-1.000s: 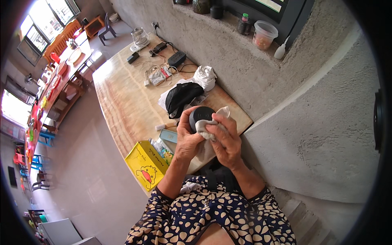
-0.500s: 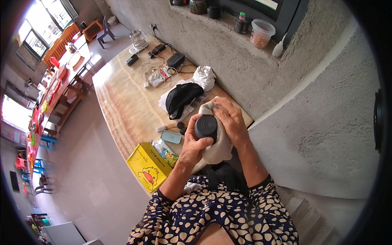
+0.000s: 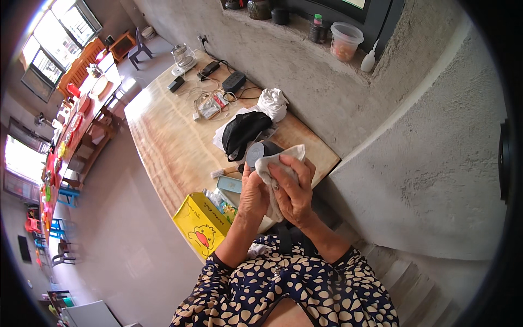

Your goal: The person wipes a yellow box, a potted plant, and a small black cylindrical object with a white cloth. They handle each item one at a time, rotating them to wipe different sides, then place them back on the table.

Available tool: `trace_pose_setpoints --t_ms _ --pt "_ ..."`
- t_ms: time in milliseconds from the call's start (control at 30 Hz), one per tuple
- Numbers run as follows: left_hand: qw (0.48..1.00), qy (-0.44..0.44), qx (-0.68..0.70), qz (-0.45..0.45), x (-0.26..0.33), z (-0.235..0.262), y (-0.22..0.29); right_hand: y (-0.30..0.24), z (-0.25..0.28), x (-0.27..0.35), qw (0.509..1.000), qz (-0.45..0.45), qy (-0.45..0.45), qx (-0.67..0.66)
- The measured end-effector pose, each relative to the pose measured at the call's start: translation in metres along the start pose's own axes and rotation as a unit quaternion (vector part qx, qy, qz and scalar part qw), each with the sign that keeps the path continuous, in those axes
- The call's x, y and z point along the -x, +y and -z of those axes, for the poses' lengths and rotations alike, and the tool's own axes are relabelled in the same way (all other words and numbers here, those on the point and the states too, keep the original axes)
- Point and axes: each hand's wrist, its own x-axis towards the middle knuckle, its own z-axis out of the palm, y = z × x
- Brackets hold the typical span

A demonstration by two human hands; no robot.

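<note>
My left hand (image 3: 254, 199) is closed around a dark grey cylindrical container (image 3: 255, 155), which is tilted so that a lighter grey round end shows. A whitish cloth (image 3: 297, 152) is bunched in my right hand (image 3: 295, 191), its fingers pressing it against the container's side. Part of the cloth hangs down between my two hands. Most of the container's body is hidden behind the cloth and fingers. Both hands are above the near right part of the marble-patterned table (image 3: 163, 136).
Close by lie a yellow box (image 3: 199, 226) with packets, a light blue case (image 3: 229, 184), a black pouch (image 3: 245, 133) and a white cloth bundle (image 3: 272, 103). Cables, a black power strip (image 3: 234, 81) and a glass kettle (image 3: 183, 55) are farther back. A concrete wall (image 3: 305, 92) borders the right.
The container has tipped over to the left, turning a lighter grey end into view. My right hand has come lower, with the cloth gathered in its fingers along the container's side.
</note>
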Motion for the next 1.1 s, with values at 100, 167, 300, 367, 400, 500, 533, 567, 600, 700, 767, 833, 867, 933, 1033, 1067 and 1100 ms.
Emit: trace_pose_setpoints --t_ms 100,167,300,367,400,500,533,567,600,700,767,833,867,933,1033,1067,1100 --pt "0.998 -0.037 0.005 0.049 0.0 -0.011 0.004 0.004 -0.001 0.01 0.999 0.022 0.034 0.03" --pt "0.995 -0.049 0.031 0.079 0.001 -0.007 0.003 0.006 -0.001 0.008 0.999 -0.011 0.045 0.014" --pt "0.995 -0.055 0.024 0.082 0.003 -0.008 0.003 0.01 0.0 -0.005 0.988 -0.112 0.045 -0.101" --pt "0.994 -0.05 0.004 0.098 0.004 -0.005 0.004 0.017 -0.003 -0.01 0.973 -0.154 0.056 -0.163" --pt "0.994 -0.046 -0.015 0.096 0.005 -0.007 0.006 0.018 -0.003 -0.016 0.958 -0.214 0.037 -0.188" --pt "0.994 -0.038 -0.05 0.087 0.008 -0.013 0.01 0.024 0.002 -0.029 0.908 -0.351 -0.017 -0.23" --pt "0.995 -0.038 -0.046 0.082 0.008 -0.012 0.008 0.026 0.0 -0.029 0.896 -0.367 -0.019 -0.249" --pt "0.995 -0.037 -0.042 0.077 0.008 -0.012 0.007 0.028 -0.002 -0.029 0.884 -0.383 -0.021 -0.268" --pt "0.996 -0.034 -0.018 0.079 0.008 -0.012 0.008 0.03 -0.003 -0.028 0.871 -0.399 -0.023 -0.287" --pt "0.997 -0.009 0.01 0.076 0.009 -0.017 0.012 0.027 -0.007 -0.014 0.932 -0.308 0.008 -0.192" --pt "0.997 0.027 -0.029 0.064 0.009 -0.023 0.011 0.02 -0.004 -0.007 0.967 -0.198 0.022 -0.158" --pt "0.994 -0.003 0.027 0.108 0.007 -0.009 0.008 0.008 0.007 0.002 0.982 -0.135 -0.015 -0.134" --pt "0.99 -0.019 0.055 0.129 0.005 -0.002 0.008 0.005 0.008 0.006 0.994 -0.073 -0.016 -0.082" --pt "0.989 -0.031 0.05 0.138 0.003 0.002 0.008 0.0 0.006 0.013 0.999 -0.027 -0.014 -0.017" --pt "0.989 -0.025 0.011 0.142 0.005 0.003 0.007 0.002 0.004 0.008 0.999 -0.026 0.019 -0.006" --pt "0.99 -0.024 0.015 0.139 0.006 0.002 0.006 0.002 0.005 0.004 0.999 -0.041 0.011 -0.024" --pt "0.99 -0.024 0.018 0.136 0.008 -0.001 0.006 0.0 0.008 -0.003 0.998 -0.055 0.003 -0.042"
